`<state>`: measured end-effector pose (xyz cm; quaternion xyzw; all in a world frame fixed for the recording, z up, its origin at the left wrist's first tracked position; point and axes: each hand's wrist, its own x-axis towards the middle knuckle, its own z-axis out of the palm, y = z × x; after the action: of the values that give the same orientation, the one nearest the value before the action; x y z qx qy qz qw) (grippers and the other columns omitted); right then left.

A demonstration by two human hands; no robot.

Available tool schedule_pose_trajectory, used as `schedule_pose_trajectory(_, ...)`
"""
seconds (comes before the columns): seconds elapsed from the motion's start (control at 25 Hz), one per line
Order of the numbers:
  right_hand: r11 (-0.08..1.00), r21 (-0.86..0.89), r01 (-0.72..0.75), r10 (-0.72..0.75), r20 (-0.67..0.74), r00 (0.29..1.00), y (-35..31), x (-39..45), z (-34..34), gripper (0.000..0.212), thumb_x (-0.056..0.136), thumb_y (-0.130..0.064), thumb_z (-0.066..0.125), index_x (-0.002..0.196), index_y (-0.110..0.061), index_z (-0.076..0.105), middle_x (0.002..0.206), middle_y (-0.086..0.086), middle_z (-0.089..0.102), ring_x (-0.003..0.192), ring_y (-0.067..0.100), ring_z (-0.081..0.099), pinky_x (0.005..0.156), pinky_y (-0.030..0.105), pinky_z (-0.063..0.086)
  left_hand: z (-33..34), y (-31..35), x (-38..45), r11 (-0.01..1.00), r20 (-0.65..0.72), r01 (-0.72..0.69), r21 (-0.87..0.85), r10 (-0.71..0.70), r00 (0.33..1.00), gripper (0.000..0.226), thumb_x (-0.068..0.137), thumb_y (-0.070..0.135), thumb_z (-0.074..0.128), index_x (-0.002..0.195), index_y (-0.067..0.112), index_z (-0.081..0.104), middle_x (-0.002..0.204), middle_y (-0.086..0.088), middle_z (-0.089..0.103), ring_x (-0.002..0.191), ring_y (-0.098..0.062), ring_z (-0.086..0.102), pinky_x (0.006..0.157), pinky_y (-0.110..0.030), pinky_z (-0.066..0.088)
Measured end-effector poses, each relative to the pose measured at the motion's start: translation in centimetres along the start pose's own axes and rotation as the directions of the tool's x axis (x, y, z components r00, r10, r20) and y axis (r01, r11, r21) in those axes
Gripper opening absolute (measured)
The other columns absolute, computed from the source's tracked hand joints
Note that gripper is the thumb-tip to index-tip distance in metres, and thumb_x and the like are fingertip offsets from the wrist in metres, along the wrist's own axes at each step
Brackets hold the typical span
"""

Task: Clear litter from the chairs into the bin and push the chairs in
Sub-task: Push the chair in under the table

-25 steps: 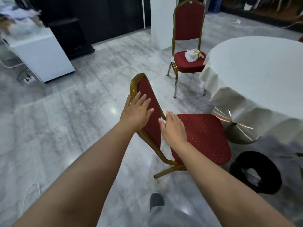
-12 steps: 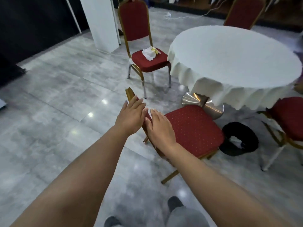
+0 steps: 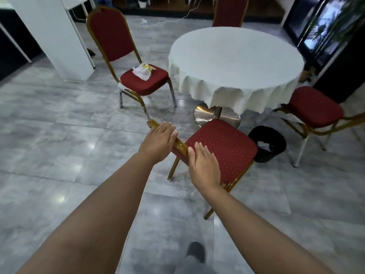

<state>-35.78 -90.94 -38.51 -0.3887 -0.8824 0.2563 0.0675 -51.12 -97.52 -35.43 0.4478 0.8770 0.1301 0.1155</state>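
A red chair with a gold frame stands in front of me, its seat facing the round table. My left hand lies with straight fingers on the top rail of its backrest. My right hand presses flat against the backrest further right. A second red chair stands to the left of the table with crumpled white litter on its seat. A black bin with a dark liner sits on the floor beside the table's metal base.
A third red chair stands at the right of the table, a fourth behind it. A white pillar rises at the left. A cable lies on the grey tiled floor at the back. My shoe shows below.
The view has swung right and I have stepped closer to the table. The near chair has moved toward the table with both hands still on its backrest.
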Motion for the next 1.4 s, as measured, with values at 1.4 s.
schedule_pose_trajectory(1.4, 0.961, -0.065, -0.269, 0.224, -0.393, 0.892, -1.4, 2.1, 2.8, 0.069, 0.097, -0.050, 0.006, 0.154, -0.020, 0.031, 0.160, -0.004, 0.031, 0.151, 0.014, 0.020, 0.124, 0.038, 0.014, -1.1, -5.3, 8.4, 0.990, 0.264, -0.130, 0.050, 0.112, 0.958, 0.072, 0.097, 0.062, -0.001, 0.151, 0.030, 0.032, 0.162, -0.004, 0.018, 0.147, -0.031, 0.022, 0.118, -0.048, 0.015)
